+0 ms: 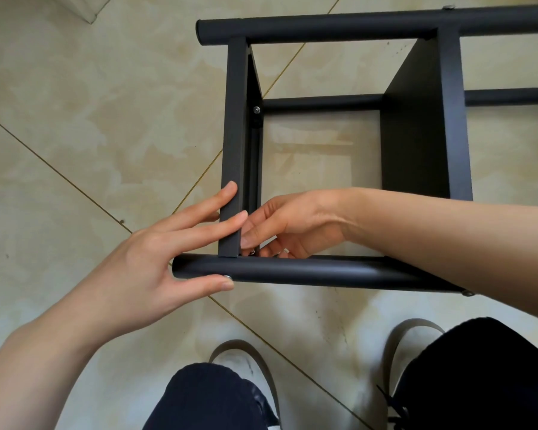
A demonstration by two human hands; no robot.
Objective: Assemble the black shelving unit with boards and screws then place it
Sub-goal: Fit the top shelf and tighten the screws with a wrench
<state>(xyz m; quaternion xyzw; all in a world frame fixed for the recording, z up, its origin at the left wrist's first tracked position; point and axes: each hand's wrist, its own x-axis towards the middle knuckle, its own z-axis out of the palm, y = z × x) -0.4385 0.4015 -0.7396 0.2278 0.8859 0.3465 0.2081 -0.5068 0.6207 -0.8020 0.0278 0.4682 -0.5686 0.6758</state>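
Note:
The black shelving unit lies on its side on the tiled floor, round tubes joined by flat boards. My left hand rests spread against the near end of the left board, its thumb on a screw head in the near tube. My right hand reaches inside the frame at that same corner, fingers pinched around a small silver fastener where board meets tube. A second board stands at the right.
Beige marble-pattern floor tiles with gold joint lines lie all around. My knees in dark trousers and my light shoes are just below the near tube. A wall corner shows at the top left.

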